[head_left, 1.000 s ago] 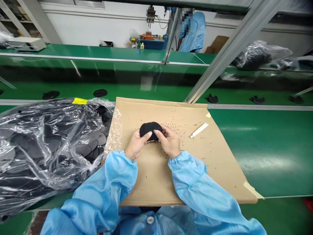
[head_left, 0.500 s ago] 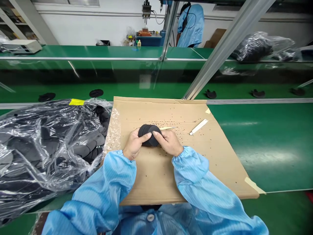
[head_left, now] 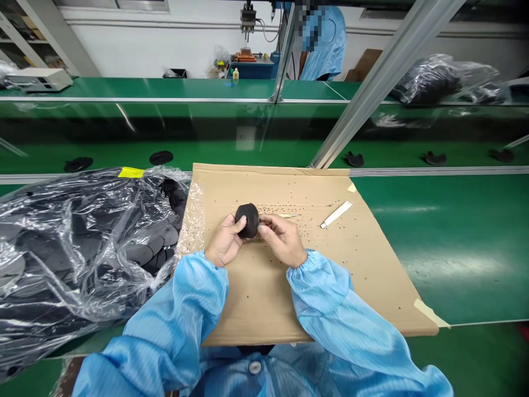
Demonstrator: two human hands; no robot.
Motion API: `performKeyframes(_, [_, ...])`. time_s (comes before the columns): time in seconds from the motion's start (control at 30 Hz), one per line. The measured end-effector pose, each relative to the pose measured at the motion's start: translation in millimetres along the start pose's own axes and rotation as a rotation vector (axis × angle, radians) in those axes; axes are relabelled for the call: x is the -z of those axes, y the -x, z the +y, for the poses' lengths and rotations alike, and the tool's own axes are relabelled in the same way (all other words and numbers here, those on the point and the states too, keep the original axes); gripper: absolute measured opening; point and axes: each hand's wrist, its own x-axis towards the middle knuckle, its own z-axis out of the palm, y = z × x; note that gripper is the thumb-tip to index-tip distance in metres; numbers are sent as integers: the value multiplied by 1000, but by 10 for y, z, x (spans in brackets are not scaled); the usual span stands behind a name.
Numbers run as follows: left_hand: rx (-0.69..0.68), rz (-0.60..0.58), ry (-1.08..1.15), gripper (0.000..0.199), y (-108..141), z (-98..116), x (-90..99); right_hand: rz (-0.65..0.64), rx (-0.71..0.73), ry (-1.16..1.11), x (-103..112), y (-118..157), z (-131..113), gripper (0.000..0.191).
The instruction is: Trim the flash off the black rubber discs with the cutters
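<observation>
Mostly, green fills the room: a long green bench (head_left: 433, 237) runs from side to side, and a green shelf (head_left: 136, 87) sits higher up behind it. At the back is a white wall (head_left: 198, 47). A slanted metal post (head_left: 378, 80) comes down by the far right corner of the cardboard sheet (head_left: 256, 303), which lies flat on the bench. Beside it, on the left, is a big clear bag (head_left: 82, 242) full of flat black pieces. Far back stands a person in a blue coat (head_left: 330, 47). A shiny bag (head_left: 430, 77) sits near the shelf's right end, and a pale box (head_left: 39, 80) at its left.

Over the cardboard, the left hand (head_left: 225, 240) pinches a stack of round black pieces (head_left: 247, 220), thumb on top. The right hand (head_left: 285, 240) is curled, its fingertips by the stack's right edge; I cannot tell if they grip it. To the right lies a flat white tool (head_left: 336, 214). A thin yellow stick (head_left: 287, 215) is just past the right hand. Tiny black crumbs (head_left: 303, 220) lie all about.
</observation>
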Motion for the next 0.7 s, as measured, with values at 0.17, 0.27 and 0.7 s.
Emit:
performKeyframes(0.17, [185, -85, 12, 25, 24, 20, 12, 37, 221, 45, -20, 11, 29, 18])
performKeyframes(0.27, [184, -129, -12, 30, 42, 13, 1, 84, 294, 139, -34, 9, 12, 19])
performKeyframes(0.7, [9, -93, -134, 47, 63, -65, -41, 103, 248, 210, -19, -12, -47, 22])
